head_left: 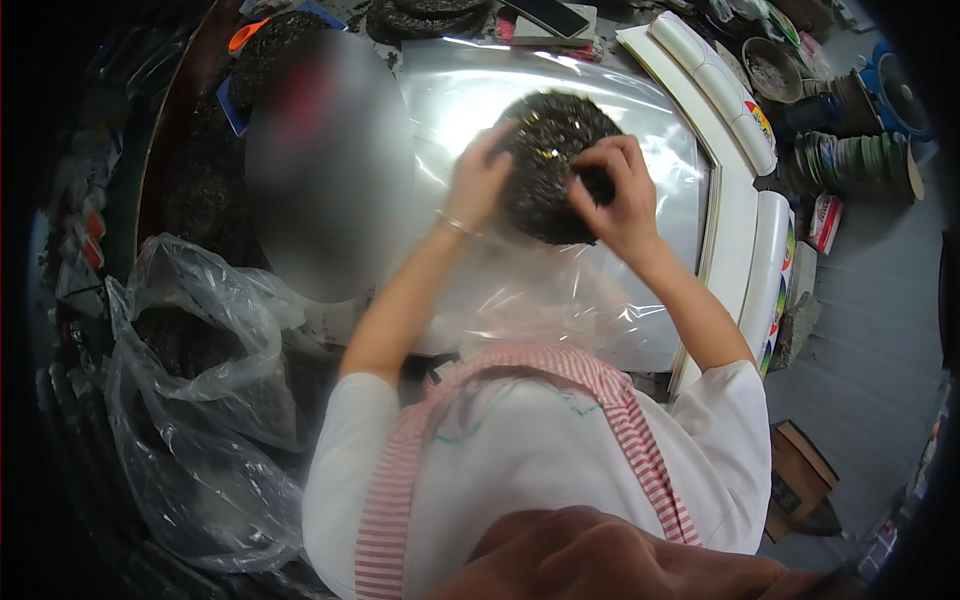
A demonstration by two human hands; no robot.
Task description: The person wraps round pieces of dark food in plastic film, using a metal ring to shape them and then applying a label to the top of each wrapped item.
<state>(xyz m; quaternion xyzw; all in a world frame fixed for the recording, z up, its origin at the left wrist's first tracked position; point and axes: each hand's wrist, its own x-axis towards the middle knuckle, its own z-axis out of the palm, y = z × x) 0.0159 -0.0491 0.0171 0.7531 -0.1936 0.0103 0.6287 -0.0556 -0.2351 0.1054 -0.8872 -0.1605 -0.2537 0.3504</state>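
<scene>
A dark, crinkly round cake [545, 185], which looks like dried seaweed, is between my hands over a shiny clear plastic sheet. Golden glints show on its upper face. My left hand [480, 180] is at the cake's left edge, its fingers and thumb bent against the rim and slightly blurred. Over the right half curls my right hand [622, 195], thumb and forefinger drawn close together above the surface. Whatever sits between those fingertips is too small to make out.
Similar dark cakes [425, 18] are piled at the back, near a phone [550, 14]. A crumpled clear bag [215, 420] lies at left, and a blurred grey oval [330, 170] covers part of that side. White rolls [715, 90] and stacked bowls [850, 168] stand on the right.
</scene>
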